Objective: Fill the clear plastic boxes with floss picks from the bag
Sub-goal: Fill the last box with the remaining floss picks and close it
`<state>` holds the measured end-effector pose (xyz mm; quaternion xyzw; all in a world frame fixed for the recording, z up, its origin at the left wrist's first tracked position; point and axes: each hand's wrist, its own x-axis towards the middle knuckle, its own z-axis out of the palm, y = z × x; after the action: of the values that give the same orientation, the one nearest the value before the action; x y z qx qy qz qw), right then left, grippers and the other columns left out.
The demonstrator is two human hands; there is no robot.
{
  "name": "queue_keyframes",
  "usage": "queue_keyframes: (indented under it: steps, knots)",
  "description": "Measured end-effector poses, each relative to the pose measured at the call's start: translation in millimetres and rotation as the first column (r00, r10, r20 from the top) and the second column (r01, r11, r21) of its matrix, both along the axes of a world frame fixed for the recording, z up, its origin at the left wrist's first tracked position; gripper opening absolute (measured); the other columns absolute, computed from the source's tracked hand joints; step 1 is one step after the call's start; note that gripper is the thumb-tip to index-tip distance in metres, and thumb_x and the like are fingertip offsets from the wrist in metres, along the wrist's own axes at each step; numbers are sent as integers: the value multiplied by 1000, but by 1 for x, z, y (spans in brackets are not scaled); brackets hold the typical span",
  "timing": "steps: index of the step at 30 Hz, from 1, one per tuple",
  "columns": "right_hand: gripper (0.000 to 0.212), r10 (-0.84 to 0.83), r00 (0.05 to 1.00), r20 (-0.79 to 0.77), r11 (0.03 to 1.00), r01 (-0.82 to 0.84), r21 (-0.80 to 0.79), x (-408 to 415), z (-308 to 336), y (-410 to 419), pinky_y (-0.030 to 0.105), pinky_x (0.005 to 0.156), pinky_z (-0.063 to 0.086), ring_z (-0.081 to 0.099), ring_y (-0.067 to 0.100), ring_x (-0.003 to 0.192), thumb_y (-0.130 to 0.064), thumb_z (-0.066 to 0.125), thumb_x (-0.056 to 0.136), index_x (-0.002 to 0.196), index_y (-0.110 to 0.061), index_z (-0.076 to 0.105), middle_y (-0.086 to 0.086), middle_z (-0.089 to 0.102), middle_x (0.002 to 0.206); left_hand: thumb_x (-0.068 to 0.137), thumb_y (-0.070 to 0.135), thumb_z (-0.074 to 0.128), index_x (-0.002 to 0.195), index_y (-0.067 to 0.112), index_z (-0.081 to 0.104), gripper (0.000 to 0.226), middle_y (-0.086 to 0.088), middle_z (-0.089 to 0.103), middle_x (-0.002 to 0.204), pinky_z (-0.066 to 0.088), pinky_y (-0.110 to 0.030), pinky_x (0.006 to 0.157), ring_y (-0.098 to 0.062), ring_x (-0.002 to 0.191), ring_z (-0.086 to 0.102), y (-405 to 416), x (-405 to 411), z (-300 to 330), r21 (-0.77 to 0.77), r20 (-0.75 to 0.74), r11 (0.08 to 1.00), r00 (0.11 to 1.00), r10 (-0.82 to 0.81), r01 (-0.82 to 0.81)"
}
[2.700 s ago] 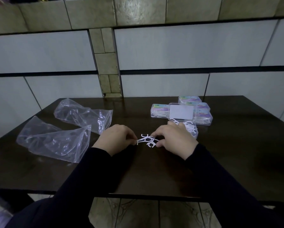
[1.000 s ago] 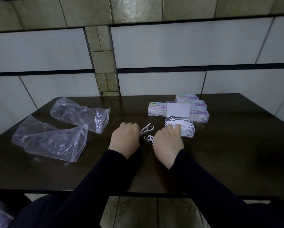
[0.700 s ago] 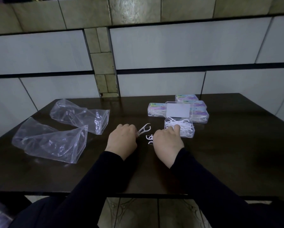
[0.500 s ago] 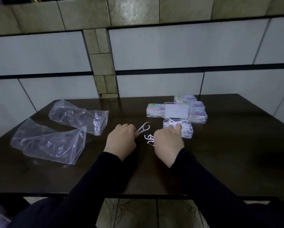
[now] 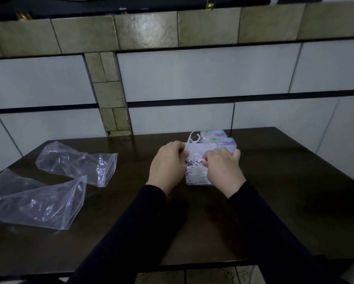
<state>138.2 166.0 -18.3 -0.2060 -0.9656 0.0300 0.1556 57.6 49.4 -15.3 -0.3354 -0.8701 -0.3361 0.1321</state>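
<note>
Left hand (image 5: 168, 160) is pinching 1 floss pick (image 5: 193, 138); right hand (image 5: 223, 167) (fingers curled) is pressing picks inside the open clear box (image 5: 196, 179).

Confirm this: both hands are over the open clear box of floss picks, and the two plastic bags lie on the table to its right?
Not quite. The head view shows both plastic bags lying left of the open clear box. The rest holds.

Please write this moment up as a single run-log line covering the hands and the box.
left hand: pinches floss pick | right hand: fingers in open clear box on picks | closed boxes behind | two bags left
</note>
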Motion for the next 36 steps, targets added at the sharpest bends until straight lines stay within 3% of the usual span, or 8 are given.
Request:
queue_keyframes:
  steps: [2, 6, 10, 14, 18, 22, 30, 36]
  knots:
    - [20, 16, 999, 29, 1000, -16, -10, -3, -3, 8, 43, 99, 22, 44, 18, 110, -27, 48, 98, 116, -25, 56, -3, 54, 109, 97, 23, 51, 114, 17, 59, 20, 1, 61, 110, 45, -30, 85, -16, 103, 54, 15, 0, 0, -5, 8, 999, 999, -42, 42]
    - [25, 10, 1000, 20, 1000, -10, -10, -9, -13, 19, 44, 102, 22, 46, 18, 114, -32, 48, 98, 120, -26, 58, -3, 58, 116, 95, 24, 53, 96, 19, 60, 8, 1, 62, 97, 47, -34, 79, -20, 95, 57, 32, -8, -9, -48, 33, 993, 994, -104, 105]
    - [23, 9, 998, -62, 990, -18, -143, -7, -15, 31, 43, 99, 22, 48, 14, 111, -42, 50, 96, 110, -34, 65, -10, 63, 110, 94, 29, 57, 105, 20, 63, 16, 2, 64, 101, 48, -31, 81, -14, 91, 58, 37, -13, -14, -118, 84, 984, 988, -126, 136]
    - [20, -14, 986, -166, 982, -18, -188, 1, -13, 42, 34, 82, 19, 51, 8, 100, -48, 57, 91, 100, -35, 68, -17, 63, 96, 90, 31, 62, 105, 24, 69, 18, 6, 67, 98, 50, -28, 83, -10, 91, 60, 32, -18, -17, -167, 95, 974, 986, -136, 150]
    - [29, -80, 969, -233, 968, 19, -250, 7, -12, 53, 31, 79, 16, 45, 3, 85, -50, 63, 86, 110, -34, 60, -18, 56, 86, 87, 30, 66, 106, 25, 72, 21, 8, 69, 101, 47, -24, 85, -9, 97, 59, 28, -21, -15, -217, -4, 967, 990, -141, 137]
    - [28, -84, 975, -208, 965, 28, -259, 11, -15, 53, 32, 84, 21, 50, 4, 93, -45, 58, 91, 117, -35, 57, -19, 56, 87, 86, 30, 67, 105, 27, 74, 20, 7, 68, 105, 40, -22, 84, -12, 103, 53, 24, -24, -14, -243, -87, 965, 989, -123, 99]
    - [24, -20, 994, -111, 983, -1, -186, 16, -14, 48, 37, 93, 25, 48, 11, 112, -40, 49, 98, 118, -36, 62, -12, 57, 126, 88, 32, 66, 107, 29, 71, 20, 11, 67, 101, 35, -18, 73, -2, 85, 43, 29, -19, -10, -174, -107, 980, 987, -119, 99]
    - [19, -34, 986, -160, 966, -9, -258, 16, -14, 53, 33, 84, 22, 51, 10, 109, -39, 48, 98, 109, -37, 63, -14, 59, 114, 85, 34, 68, 95, 35, 65, 10, 18, 60, 78, 47, -28, 78, -6, 88, 55, 40, -15, -13, -65, 14, 985, 987, -161, 162]
